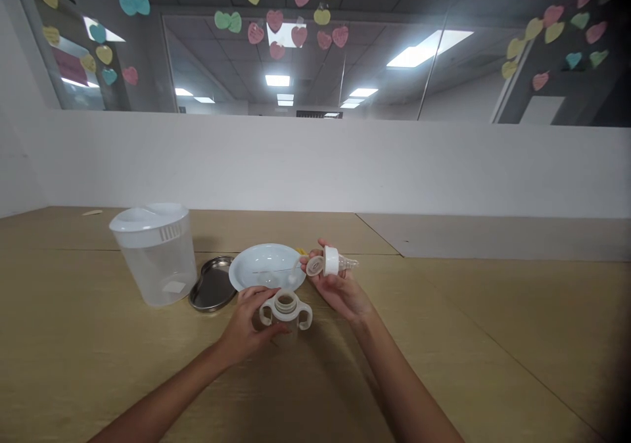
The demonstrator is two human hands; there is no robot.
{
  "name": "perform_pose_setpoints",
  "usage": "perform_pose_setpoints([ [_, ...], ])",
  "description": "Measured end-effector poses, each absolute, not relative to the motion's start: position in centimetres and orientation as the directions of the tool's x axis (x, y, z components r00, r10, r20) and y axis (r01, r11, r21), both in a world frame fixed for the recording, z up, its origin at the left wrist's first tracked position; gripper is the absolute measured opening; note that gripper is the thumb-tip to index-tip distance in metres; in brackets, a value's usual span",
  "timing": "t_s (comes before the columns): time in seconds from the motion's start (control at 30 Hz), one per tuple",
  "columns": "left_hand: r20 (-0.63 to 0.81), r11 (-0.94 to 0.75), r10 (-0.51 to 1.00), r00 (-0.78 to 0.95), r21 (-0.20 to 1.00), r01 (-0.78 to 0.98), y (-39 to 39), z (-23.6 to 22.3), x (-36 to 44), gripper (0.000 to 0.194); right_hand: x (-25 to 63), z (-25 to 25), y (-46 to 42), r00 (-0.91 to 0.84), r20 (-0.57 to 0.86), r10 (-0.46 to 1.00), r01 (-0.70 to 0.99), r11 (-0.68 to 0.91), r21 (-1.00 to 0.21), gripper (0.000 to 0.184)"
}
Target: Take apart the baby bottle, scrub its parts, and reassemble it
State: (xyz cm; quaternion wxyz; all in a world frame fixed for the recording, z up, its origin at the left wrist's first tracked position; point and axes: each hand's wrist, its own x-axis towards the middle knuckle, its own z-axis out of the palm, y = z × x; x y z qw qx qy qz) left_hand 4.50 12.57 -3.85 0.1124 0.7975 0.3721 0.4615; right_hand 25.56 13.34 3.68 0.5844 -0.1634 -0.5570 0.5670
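Observation:
My left hand (249, 325) is wrapped around the side of a baby bottle (286, 306) with two white handles. The bottle stands upright, and its threaded neck is uncovered at the top. Raised to the right of it, my right hand (342, 292) grips a bottle nipple (348, 263) in a white screw ring (331, 260); the clear teat points right. A small round translucent disc (315, 266) shows at the ring's left side, near my fingertips. Just behind both hands sits a white bowl (241, 259) with a thin rod and clear pieces in it, hard to make out.
A lidded translucent bucket (160, 265) stands at the left. Between it and the bowl lies a curved metal tray (213, 292). Something small and yellow (300, 251) shows at the bowl's right rim. A white wall (315, 163) rises behind the wooden table (468, 338).

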Motion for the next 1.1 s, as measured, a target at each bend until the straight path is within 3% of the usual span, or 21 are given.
perform_pose_setpoints([
  [0.17, 0.661, -0.707, 0.686, 0.304, 0.507, 0.494, 12.5, -3.8, 4.5, 0.053, 25.3, 3.4, 13.8, -0.207, 0.455, 0.866, -0.485, 0.313, -0.816, 0.074],
  [0.77, 0.656, -0.703, 0.692, 0.301, 0.517, 0.488, 12.8, -4.1, 4.4, 0.055, 23.4, 1.6, 14.8, -0.305, 0.354, 0.884, -0.627, 0.093, -0.773, 0.047],
  [1.1, 0.663, -0.710, 0.684, 0.305, 0.509, 0.486, 12.7, -4.1, 4.4, 0.055, 23.2, 1.6, 14.8, -0.297, 0.146, 0.944, -0.543, -0.041, -0.839, 0.041],
])
